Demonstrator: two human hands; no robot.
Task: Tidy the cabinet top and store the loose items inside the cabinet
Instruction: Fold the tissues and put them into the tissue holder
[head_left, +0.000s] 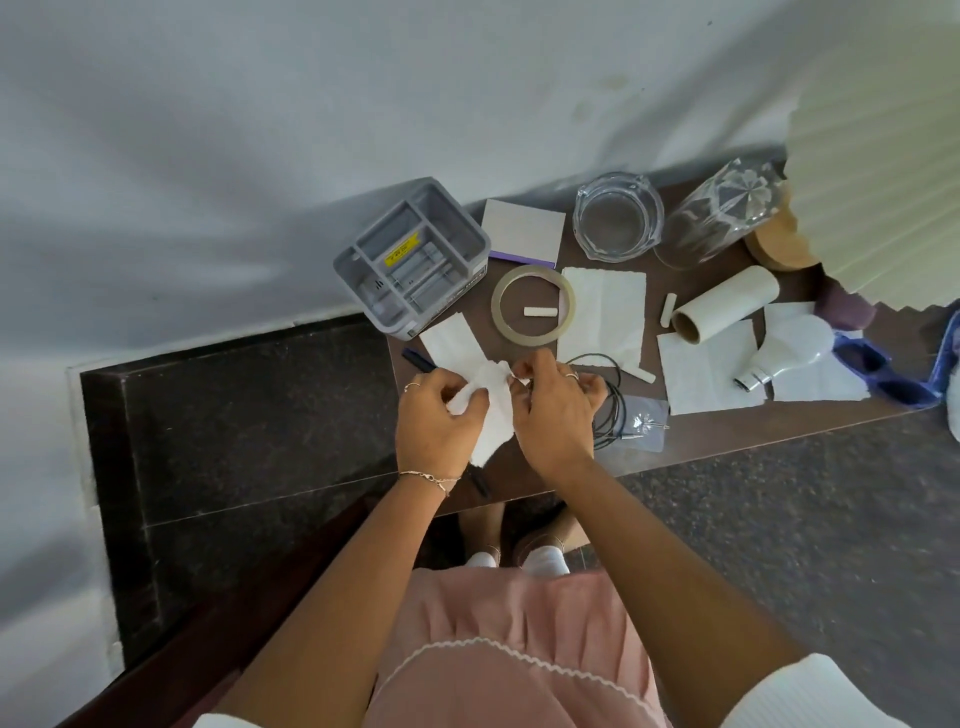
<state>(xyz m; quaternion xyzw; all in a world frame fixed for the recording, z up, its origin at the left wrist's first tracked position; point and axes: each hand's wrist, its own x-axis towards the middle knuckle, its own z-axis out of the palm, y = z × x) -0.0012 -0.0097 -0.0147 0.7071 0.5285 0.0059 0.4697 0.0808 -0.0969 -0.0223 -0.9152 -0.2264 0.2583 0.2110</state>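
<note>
A brown cabinet top (701, 436) carries loose items. Both hands work a white tissue (491, 415) near its front left corner: my left hand (436, 421) grips the tissue's left side and my right hand (556, 410) pinches its upper right edge. Another tissue strip (447, 340) lies just behind them. A tape ring (533, 305) with a small white cylinder (540, 312) inside sits beyond. More tissues (605, 312) (709, 371), a paper roll (724, 306), a light bulb (784, 353) and a black cable (608, 400) lie to the right.
A grey compartment organizer (413, 254) stands at the back left. A notepad (522, 228), a glass ashtray (618, 218) and a tipped glass (722, 208) line the back. A pleated lampshade (878, 176) overhangs the right. A dark pen (418, 359) and blue sunglasses (883, 371) also lie here.
</note>
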